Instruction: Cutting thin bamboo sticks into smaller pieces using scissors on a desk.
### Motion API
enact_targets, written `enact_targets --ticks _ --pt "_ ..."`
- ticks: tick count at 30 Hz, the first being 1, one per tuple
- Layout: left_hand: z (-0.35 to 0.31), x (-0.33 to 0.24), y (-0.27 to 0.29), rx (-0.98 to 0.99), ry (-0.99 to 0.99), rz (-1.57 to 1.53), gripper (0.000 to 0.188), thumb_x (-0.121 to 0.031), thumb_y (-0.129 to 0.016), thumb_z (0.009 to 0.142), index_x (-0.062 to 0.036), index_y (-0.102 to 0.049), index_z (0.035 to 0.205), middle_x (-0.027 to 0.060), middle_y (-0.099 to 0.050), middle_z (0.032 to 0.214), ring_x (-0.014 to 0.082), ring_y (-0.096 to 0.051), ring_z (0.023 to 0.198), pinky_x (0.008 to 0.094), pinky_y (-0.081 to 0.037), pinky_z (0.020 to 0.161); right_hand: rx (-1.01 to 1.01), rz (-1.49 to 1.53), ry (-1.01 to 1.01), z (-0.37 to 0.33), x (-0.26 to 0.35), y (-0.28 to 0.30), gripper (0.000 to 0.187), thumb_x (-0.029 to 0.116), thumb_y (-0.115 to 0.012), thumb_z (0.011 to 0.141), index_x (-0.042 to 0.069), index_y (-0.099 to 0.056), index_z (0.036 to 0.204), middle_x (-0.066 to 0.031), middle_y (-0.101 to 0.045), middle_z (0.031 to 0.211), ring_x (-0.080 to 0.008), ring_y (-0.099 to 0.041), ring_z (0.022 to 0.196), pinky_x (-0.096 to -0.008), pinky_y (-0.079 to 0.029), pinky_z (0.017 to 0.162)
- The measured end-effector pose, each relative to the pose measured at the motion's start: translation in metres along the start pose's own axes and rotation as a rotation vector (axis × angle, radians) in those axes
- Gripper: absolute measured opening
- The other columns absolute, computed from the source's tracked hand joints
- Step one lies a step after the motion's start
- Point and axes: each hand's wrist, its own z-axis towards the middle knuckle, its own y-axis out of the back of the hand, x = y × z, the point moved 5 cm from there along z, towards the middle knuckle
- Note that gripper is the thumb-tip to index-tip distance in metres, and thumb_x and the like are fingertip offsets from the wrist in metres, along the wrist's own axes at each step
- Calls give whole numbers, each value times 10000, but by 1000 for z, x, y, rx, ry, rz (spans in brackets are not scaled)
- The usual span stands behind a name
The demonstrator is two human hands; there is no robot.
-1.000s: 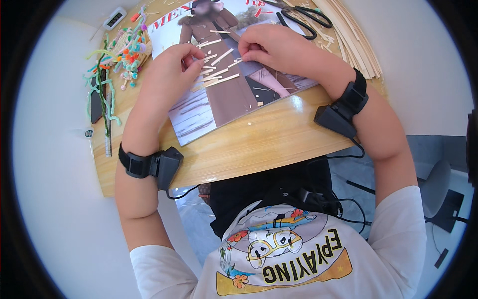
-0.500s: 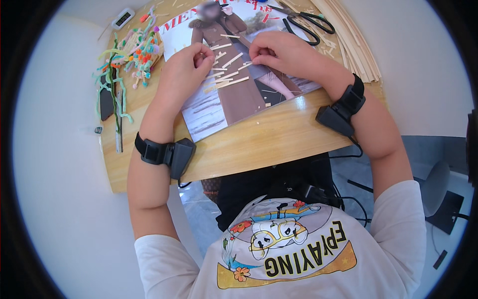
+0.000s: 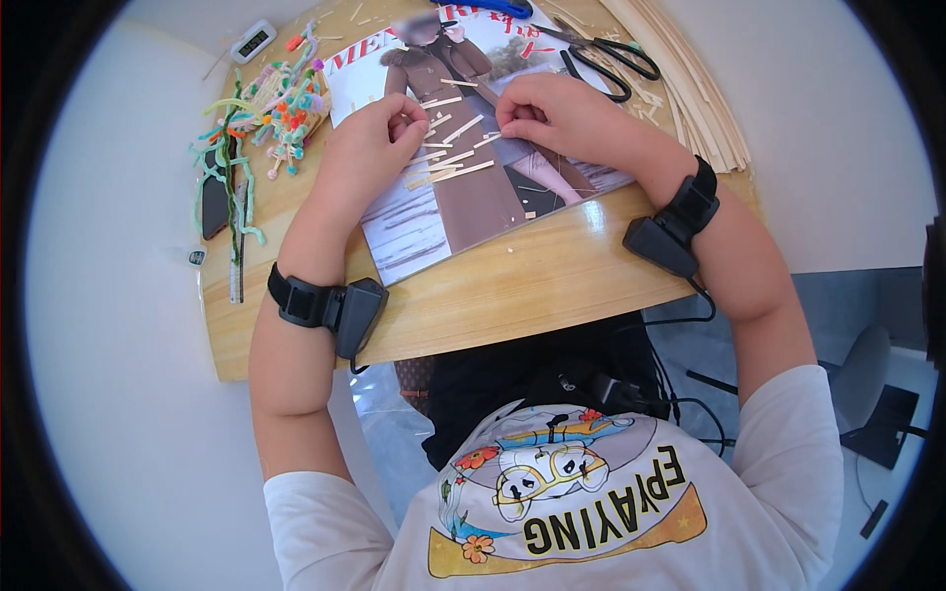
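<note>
A magazine [image 3: 414, 251] with a person in a brown coat on its cover lies on the wooden table [image 3: 493, 305]. Several short pale wooden strips [image 3: 463, 169] are scattered across its middle. My left hand [image 3: 370, 148] rests at the left of these pieces, thumb and forefinger pinched together; whatever is between them is too small to make out. Opposite it, my right hand [image 3: 552, 113] is closed, with one short wooden strip [image 3: 487, 140] at its fingertips. Both wrists carry black strapped devices.
Black-handled scissors [image 3: 616, 67] and a bundle of long wooden strips [image 3: 695, 94] lie at the far right. A blue-handled tool [image 3: 507, 8] is at the back. Left stand colourful fuzzy stems [image 3: 288, 108], a dark phone [image 3: 214, 205], a ruler [image 3: 236, 281] and a small digital timer [image 3: 253, 41].
The whole view has shifted slightly, bringing more of the blue-handled tool into sight. Both hands keep nearly the same pose over the magazine.
</note>
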Motion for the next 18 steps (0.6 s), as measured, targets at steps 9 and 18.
enact_targets --ticks 9,18 --pt "1 4 1 8 9 7 139 -226 -640 874 -106 -669 940 30 -608 712 173 -593 686 314 -471 633 -25 -7 39 4 2 -3 90 97 -672 854 38 -646 916 -67 -599 767 -182 -560 691 -309 -457 638" --pt "0 1 0 30 10 -32 150 -186 -656 886 -58 -667 962 -2 -580 700 76 -509 643 254 -420 591 -11 -25 1 4 1 -1 106 128 -668 838 58 -654 916 -93 -640 804 -244 -623 756 -344 -490 682"
